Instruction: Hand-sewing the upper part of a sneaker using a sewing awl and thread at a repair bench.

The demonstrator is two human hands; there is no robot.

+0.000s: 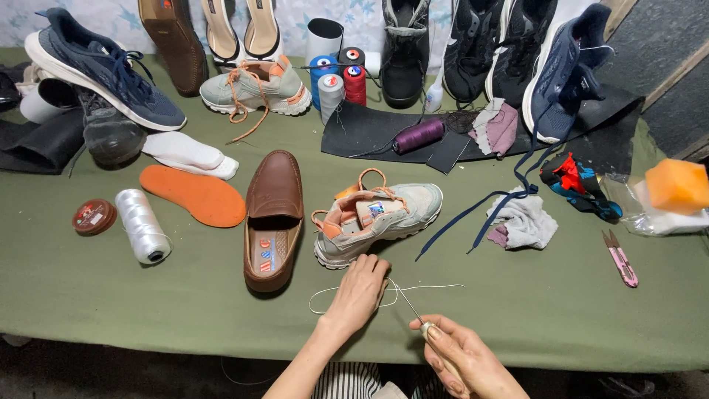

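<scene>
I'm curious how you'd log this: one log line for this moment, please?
left hand: on white thread | right hand: holds awl | grey sneaker: beside left hand

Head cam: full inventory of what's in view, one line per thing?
table: 1, green cloth, fills the view
grey sneaker: 1, grey with orange laces, centre, at left hand
second grey sneaker: 1, same colours, back centre
loafer: 1, brown, left of grey sneaker
insole: 1, orange, left of loafer
white spool: 1, lying far left
tin: 1, round, red-brown, beside white spool
thread cones: 4, blue, grey, red, dark, back centre
purple spool: 1, on black sheet
snips: 1, pink, right
thread: 1, white, loose by hands
awl: 1, metal needle, in right hand
left hand: on thread, touching grey sneaker
right hand: gripping awl
</scene>
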